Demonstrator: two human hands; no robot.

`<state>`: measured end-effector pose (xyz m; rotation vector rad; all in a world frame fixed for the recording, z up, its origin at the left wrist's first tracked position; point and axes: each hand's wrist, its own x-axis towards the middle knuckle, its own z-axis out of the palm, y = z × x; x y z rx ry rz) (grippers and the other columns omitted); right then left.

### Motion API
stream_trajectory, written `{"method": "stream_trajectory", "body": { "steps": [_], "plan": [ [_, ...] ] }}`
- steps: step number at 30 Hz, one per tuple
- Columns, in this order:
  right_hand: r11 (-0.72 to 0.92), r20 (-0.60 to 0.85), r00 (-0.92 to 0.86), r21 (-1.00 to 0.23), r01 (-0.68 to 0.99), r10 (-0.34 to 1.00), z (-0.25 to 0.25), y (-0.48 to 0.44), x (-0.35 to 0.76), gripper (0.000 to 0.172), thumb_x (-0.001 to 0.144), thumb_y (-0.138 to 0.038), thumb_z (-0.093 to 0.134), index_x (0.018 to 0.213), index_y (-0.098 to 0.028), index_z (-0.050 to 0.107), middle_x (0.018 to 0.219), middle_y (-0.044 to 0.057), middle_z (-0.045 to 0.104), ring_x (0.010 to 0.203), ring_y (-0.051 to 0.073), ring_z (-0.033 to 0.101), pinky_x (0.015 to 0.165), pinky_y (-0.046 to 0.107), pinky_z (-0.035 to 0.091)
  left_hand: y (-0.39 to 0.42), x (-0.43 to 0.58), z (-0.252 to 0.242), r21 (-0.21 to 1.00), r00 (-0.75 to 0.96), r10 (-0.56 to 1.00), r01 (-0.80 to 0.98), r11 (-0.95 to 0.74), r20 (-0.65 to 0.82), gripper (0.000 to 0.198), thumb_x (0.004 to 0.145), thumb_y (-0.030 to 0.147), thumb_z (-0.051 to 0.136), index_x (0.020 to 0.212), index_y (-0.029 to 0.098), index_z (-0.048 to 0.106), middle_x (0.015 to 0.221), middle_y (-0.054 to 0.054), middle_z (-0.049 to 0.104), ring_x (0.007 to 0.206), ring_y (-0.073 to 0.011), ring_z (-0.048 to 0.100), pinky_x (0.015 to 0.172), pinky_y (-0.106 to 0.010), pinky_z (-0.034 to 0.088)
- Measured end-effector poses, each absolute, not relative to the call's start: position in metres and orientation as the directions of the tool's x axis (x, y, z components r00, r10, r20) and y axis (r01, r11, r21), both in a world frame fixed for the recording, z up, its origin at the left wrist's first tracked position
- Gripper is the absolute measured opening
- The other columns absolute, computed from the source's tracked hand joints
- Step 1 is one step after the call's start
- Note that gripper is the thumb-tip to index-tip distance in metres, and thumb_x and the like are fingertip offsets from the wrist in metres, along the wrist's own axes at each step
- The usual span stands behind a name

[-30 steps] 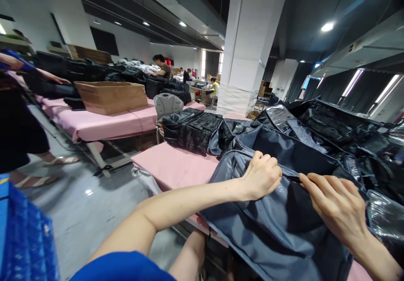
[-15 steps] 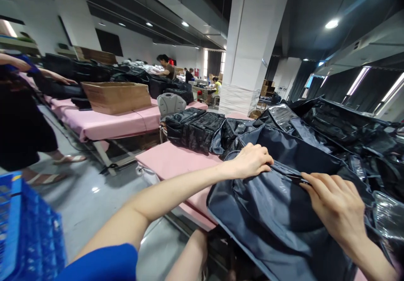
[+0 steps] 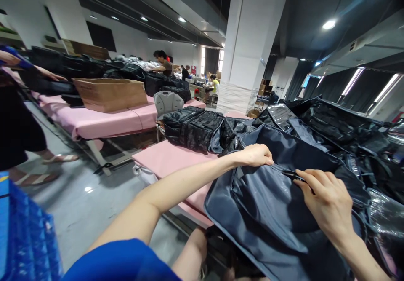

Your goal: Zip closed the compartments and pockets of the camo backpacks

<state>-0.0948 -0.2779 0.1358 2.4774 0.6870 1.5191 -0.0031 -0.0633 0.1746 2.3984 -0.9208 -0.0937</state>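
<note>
An opened dark grey-blue bag [image 3: 268, 213] lies spread before me with its lining outward. My left hand [image 3: 257, 155] is closed in a pinch on the seam edge of a lining pocket near the bag's middle. To its right, my right hand [image 3: 328, 203] is closed around small black thread snips [image 3: 293, 174]. Their tips point left along the same seam, towards my left fingers, and part of the tool is hidden by the right hand.
Black bags [image 3: 202, 131] stand on the pink-covered table [image 3: 167, 159], with more piled at right. A blue crate [image 3: 30, 230] is at lower left. Another pink table holds a cardboard box [image 3: 110, 95]. A co-worker's arm [image 3: 47, 72] reaches over bags at far left.
The black snips show more clearly between my hands. My left fingers have drawn closer together on the seam. The whole view has shifted slightly.
</note>
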Motion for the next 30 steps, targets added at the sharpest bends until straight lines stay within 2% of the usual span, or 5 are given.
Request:
{"method": "stream_trajectory", "body": {
  "steps": [12, 18, 24, 30],
  "plan": [
    [-0.879, 0.807, 0.371, 0.351, 0.324, 0.459, 0.134, -0.269, -0.093, 0.012, 0.087, -0.023, 0.057, 0.093, -0.017, 0.065, 0.084, 0.003, 0.065, 0.073, 0.016, 0.052, 0.062, 0.029, 0.036, -0.063, -0.008, 0.176, 0.503, 0.772, -0.622, -0.594, -0.628, 0.135, 0.024, 0.080, 0.027, 0.052, 0.090, 0.018, 0.072, 0.084, -0.002, 0.069, 0.077, -0.0142, 0.059, 0.067, -0.021, 0.039],
    [-0.897, 0.824, 0.420, 0.219, 0.383, 0.381, 0.134, -0.269, -0.090, 0.016, 0.089, -0.029, 0.053, 0.089, -0.019, 0.065, 0.080, 0.001, 0.065, 0.070, 0.015, 0.053, 0.063, 0.027, 0.038, -0.062, -0.009, 0.176, 0.507, 0.767, -0.627, -0.598, -0.621, 0.136, 0.024, 0.080, 0.027, 0.052, 0.091, 0.018, 0.072, 0.085, -0.002, 0.069, 0.078, -0.0144, 0.060, 0.069, -0.021, 0.040],
    [-0.892, 0.818, 0.388, 0.304, 0.335, 0.424, 0.133, -0.263, -0.090, 0.013, 0.087, -0.024, 0.056, 0.093, -0.018, 0.066, 0.083, 0.003, 0.066, 0.073, 0.016, 0.053, 0.064, 0.029, 0.037, -0.062, -0.011, 0.178, 0.521, 0.774, -0.621, -0.583, -0.623, 0.122, 0.024, 0.081, 0.026, 0.052, 0.091, 0.017, 0.072, 0.085, -0.002, 0.069, 0.079, -0.0147, 0.060, 0.068, -0.021, 0.039],
    [-0.895, 0.808, 0.413, 0.292, 0.338, 0.420, 0.131, -0.258, -0.085, 0.013, 0.088, -0.025, 0.055, 0.092, -0.018, 0.066, 0.083, 0.003, 0.066, 0.074, 0.017, 0.053, 0.064, 0.029, 0.037, -0.062, -0.011, 0.177, 0.517, 0.762, -0.631, -0.602, -0.608, 0.145, 0.024, 0.080, 0.026, 0.051, 0.089, 0.017, 0.072, 0.082, -0.002, 0.069, 0.077, -0.0146, 0.060, 0.069, -0.021, 0.040]
  ]
}}
